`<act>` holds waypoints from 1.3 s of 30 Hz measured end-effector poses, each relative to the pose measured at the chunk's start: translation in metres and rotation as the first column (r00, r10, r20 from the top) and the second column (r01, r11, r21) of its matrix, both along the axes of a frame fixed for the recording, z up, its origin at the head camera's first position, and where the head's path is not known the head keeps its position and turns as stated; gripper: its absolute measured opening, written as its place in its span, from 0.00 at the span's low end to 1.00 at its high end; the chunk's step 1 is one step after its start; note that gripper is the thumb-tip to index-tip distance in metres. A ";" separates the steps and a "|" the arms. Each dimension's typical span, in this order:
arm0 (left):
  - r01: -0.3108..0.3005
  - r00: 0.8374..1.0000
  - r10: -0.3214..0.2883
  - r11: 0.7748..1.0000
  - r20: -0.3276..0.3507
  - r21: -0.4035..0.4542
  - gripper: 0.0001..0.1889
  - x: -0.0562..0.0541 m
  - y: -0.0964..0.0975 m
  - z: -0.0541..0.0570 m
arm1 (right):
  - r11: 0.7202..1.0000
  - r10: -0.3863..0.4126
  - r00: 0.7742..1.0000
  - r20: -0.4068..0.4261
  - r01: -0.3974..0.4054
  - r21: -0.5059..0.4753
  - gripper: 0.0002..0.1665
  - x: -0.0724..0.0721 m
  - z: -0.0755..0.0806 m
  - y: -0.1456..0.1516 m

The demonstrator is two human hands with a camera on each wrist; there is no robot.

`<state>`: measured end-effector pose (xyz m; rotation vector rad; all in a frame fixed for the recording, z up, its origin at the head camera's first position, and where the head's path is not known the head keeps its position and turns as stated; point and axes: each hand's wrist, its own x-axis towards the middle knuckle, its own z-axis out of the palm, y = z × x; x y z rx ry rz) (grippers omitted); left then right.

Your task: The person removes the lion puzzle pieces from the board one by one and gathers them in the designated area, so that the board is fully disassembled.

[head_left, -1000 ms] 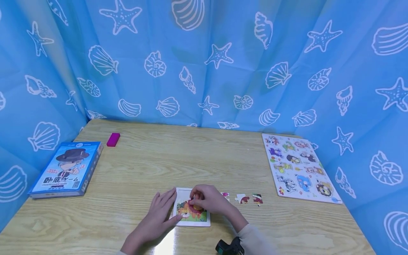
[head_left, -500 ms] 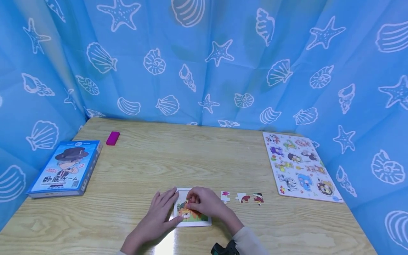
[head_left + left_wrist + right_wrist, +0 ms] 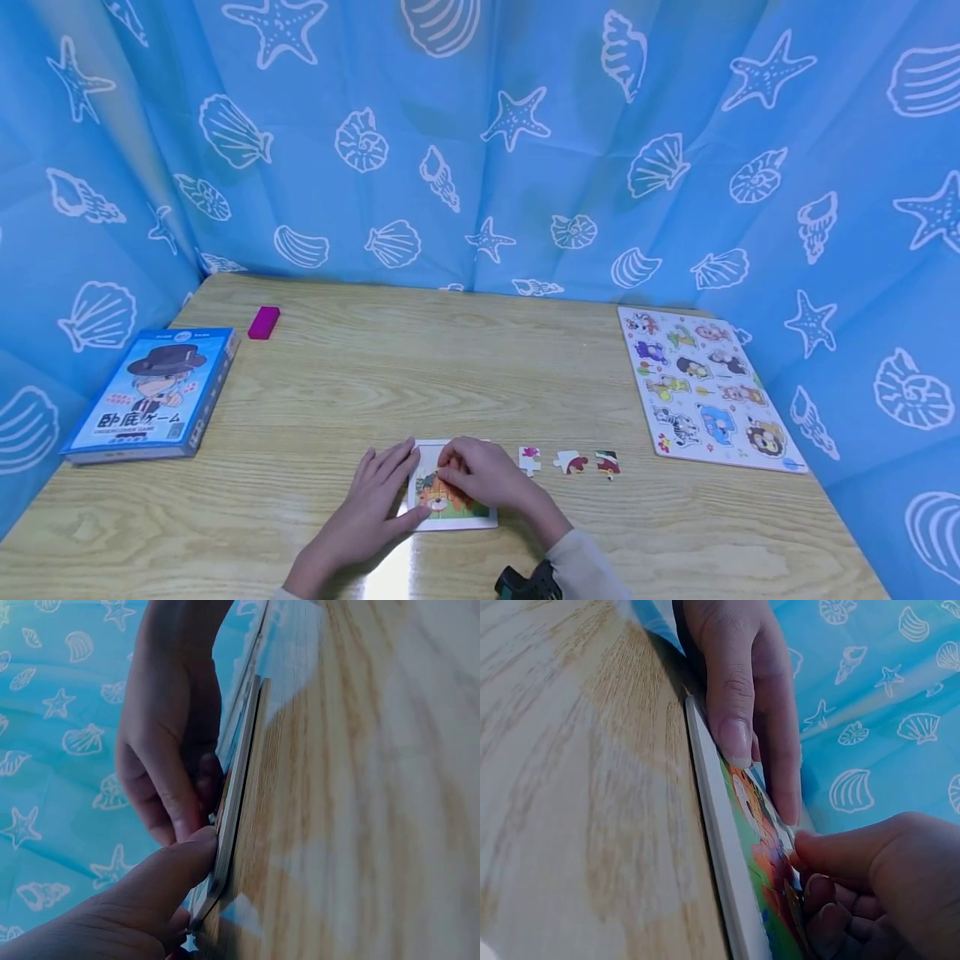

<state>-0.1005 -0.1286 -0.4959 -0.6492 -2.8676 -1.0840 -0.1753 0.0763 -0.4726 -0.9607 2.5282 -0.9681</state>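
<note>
A small jigsaw puzzle (image 3: 457,524) in a white frame lies on the table, showing an orange lion on green in the right wrist view. My left hand (image 3: 375,504) rests along its left side, fingers extended and thumb (image 3: 735,739) on the frame's near border. Over the puzzle's upper part, my right hand (image 3: 487,475) pinches a puzzle piece (image 3: 212,818) with thumb and curled fingers, right at the picture's surface. Most of that piece is hidden behind the fingers. To the right lie three loose puzzle pieces: one with a pink flower (image 3: 529,459) and two with dark red (image 3: 572,462) (image 3: 607,463).
A blue game box (image 3: 150,396) stands at the left, with a magenta block (image 3: 264,322) beyond it. An animal peg board (image 3: 708,387) lies at the right edge. A blue shell-patterned curtain (image 3: 480,142) closes off the back and sides of the wooden table (image 3: 420,358).
My right hand has shifted slightly left and up over the puzzle, uncovering the flower piece beside it. The left hand stays in place.
</note>
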 end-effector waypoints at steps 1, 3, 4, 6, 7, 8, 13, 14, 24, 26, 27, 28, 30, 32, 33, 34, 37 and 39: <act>-0.002 1.000 0.002 1.000 0.000 -0.001 0.38 0.000 0.000 0.000 | 1.000 -0.002 1.000 -0.005 0.002 0.005 0.05 0.000 0.000 0.000; -0.003 1.000 0.003 1.000 0.000 -0.002 0.38 0.000 0.000 0.001 | 1.000 -0.003 1.000 -0.018 0.003 0.016 0.06 0.001 0.001 -0.001; -0.003 1.000 0.004 1.000 0.001 -0.004 0.38 0.000 0.000 0.001 | 1.000 -0.004 1.000 -0.024 0.005 0.023 0.06 0.001 0.001 -0.001; -0.003 1.000 0.003 1.000 0.005 -0.006 0.38 0.000 0.000 0.002 | 0.999 -0.006 0.999 -0.036 0.008 0.033 0.06 0.001 0.002 -0.002; -0.003 1.000 0.003 1.000 0.004 -0.008 0.38 0.000 0.000 0.003 | 0.999 -0.009 0.999 -0.039 0.010 0.038 0.06 0.002 0.003 -0.002; -0.002 1.000 0.002 1.000 0.005 -0.010 0.38 0.000 0.000 0.003 | 0.999 -0.010 0.999 -0.044 0.012 0.042 0.06 0.002 0.003 -0.003; 0.006 1.000 -0.006 1.000 0.002 -0.008 0.38 -0.001 0.000 0.004 | 0.999 -0.015 0.998 -0.053 0.018 0.052 0.07 0.002 0.003 -0.003; 0.007 1.000 -0.007 1.000 0.004 -0.006 0.38 -0.001 0.000 0.004 | 0.998 -0.015 0.999 -0.050 0.018 0.052 0.07 0.003 0.003 -0.002; 0.013 1.000 -0.013 1.000 0.007 -0.001 0.38 -0.001 0.000 0.003 | 0.998 -0.031 1.000 0.000 0.031 0.052 0.06 0.003 0.002 -0.002; 0.015 1.000 -0.015 1.000 0.006 -0.001 0.38 -0.001 0.000 0.003 | 0.999 -0.028 1.000 0.003 0.028 0.040 0.06 0.003 0.002 -0.002; 0.015 1.000 -0.015 1.000 0.006 -0.002 0.38 -0.001 0.000 0.003 | 0.999 -0.024 1.000 0.005 0.024 0.035 0.06 0.003 0.002 -0.002; 0.015 1.000 -0.015 1.000 0.007 -0.001 0.39 -0.001 0.000 0.003 | 0.999 -0.019 1.000 0.005 0.019 0.028 0.06 0.002 0.002 -0.002; 0.013 1.000 -0.013 1.000 0.009 -0.005 0.39 -0.001 0.000 0.003 | 1.000 -0.010 1.000 0.011 0.010 0.016 0.07 0.002 0.002 -0.002; 0.010 1.000 -0.010 1.000 0.007 -0.007 0.39 -0.001 -0.001 0.003 | 1.000 -0.006 1.000 0.024 0.006 0.005 0.07 0.001 0.002 -0.002; 0.010 1.000 -0.010 1.000 0.005 -0.006 0.39 -0.001 -0.001 0.002 | 1.000 -0.006 0.999 0.032 0.006 0.000 0.07 0.001 0.002 -0.002; 0.010 1.000 -0.010 1.000 0.003 -0.006 0.39 -0.001 -0.001 0.002 | 1.000 -0.007 0.999 0.039 0.008 -0.006 0.07 0.001 0.002 -0.002; 0.010 1.000 -0.010 1.000 0.000 -0.002 0.39 -0.001 -0.001 0.001 | 1.000 -0.012 0.999 0.053 0.012 -0.013 0.07 0.001 0.002 -0.003; 0.011 1.000 -0.011 1.000 0.002 0.003 0.39 -0.001 -0.001 0.001 | 1.000 -0.009 0.999 0.050 0.010 -0.010 0.07 0.001 0.002 -0.003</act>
